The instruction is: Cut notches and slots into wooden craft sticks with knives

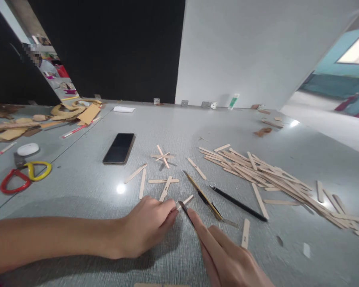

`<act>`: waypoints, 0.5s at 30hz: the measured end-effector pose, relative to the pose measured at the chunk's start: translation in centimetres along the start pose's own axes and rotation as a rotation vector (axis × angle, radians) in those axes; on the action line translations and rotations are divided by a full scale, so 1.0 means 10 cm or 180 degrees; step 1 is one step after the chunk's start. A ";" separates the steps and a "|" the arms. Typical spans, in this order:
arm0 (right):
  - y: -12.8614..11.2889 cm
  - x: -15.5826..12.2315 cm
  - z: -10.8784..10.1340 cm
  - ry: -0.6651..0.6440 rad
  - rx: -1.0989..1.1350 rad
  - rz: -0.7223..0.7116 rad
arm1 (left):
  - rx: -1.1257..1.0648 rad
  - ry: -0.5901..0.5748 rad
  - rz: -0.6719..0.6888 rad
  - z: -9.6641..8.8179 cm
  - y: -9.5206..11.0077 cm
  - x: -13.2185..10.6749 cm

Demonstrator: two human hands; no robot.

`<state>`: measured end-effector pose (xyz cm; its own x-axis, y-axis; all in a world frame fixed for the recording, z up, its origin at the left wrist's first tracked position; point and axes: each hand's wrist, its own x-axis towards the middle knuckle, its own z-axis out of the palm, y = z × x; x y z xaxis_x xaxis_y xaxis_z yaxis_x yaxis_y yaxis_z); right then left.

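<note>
Pinching a short wooden stick with the left hand, thumb and fingers squeezed tight on its near end, in the near middle of the grey table. Holding a thin knife in the right hand, fingers curled round it, pointing finger stretched long on top. Knife tip right at the stick, beside the left fingertips; touching or just short, hard to tell. Just right of the hands, a long yellow and black ruler, then a black pen, both slanting from far left to near right. One more stick near the right hand, on its right. Further to the right, a big messy pile of sticks. Just beyond the left hand, a few loose sticks, and further off a little star of crossed sticks. Left of that star, a black phone, flat, screen dark. Way over on the left, red and yellow scissors, with a white oval thing just on the far side. Brown cardboard scraps at the far left edge.
</note>
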<state>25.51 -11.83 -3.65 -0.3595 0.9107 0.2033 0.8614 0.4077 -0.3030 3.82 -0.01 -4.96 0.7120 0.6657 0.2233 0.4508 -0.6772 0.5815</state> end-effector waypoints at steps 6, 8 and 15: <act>0.02 -0.02 0.04 -0.0109 -0.0097 0.0088 | 0.0048 0.0067 -0.0019 0.01 0.00 0.00; 0.02 -0.02 0.05 -0.0120 -0.0116 0.0089 | 0.0067 0.0066 0.0057 0.00 -0.01 0.01; 0.02 -0.01 0.05 -0.0230 -0.0575 -0.0134 | 0.0104 0.0118 0.0085 0.00 -0.02 0.01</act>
<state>25.50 -11.85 -4.23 -0.4157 0.8982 0.1430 0.8931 0.4329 -0.1223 3.84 0.17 -5.05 0.7038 0.6580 0.2676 0.4496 -0.7043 0.5494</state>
